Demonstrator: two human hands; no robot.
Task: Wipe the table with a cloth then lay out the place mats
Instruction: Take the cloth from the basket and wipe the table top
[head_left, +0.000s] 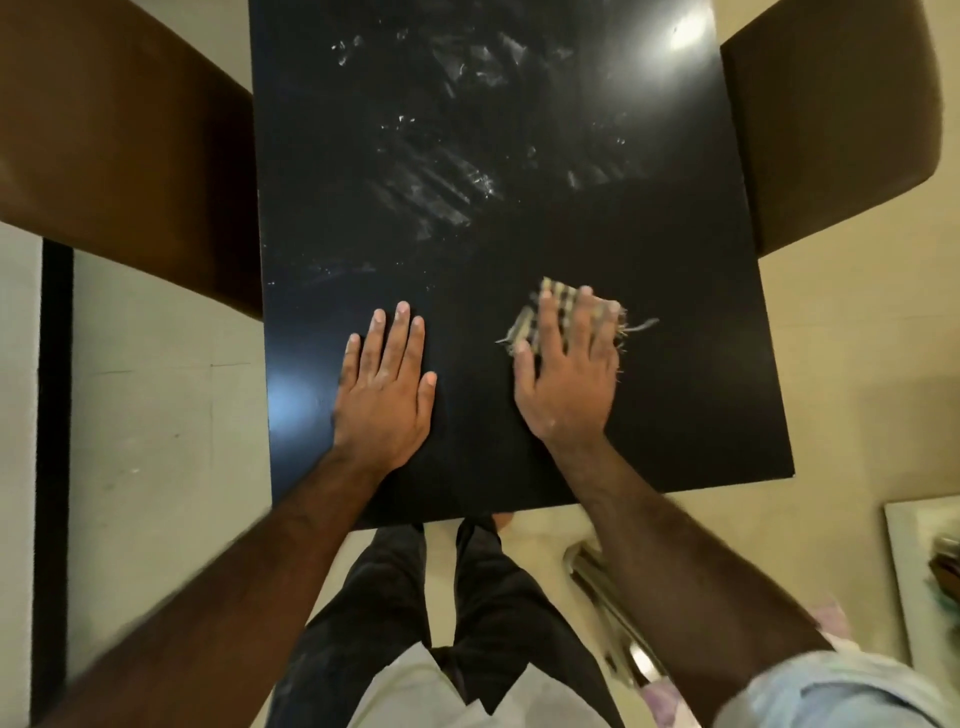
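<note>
A glossy black table (519, 218) fills the middle of the head view, with whitish smears and streaks across its far half. My right hand (569, 371) lies flat on a small checked cloth (561, 304) with frayed edges, pressing it onto the table's near right part. My left hand (387, 387) rests flat on the bare tabletop to the left of the cloth, fingers spread, holding nothing. No place mats are in view.
A brown chair (119, 135) stands against the table's left side and another brown chair (826, 114) against its right side. A white surface (914, 571) with blurred items sits at the lower right. My legs stand at the table's near edge on a cream tiled floor.
</note>
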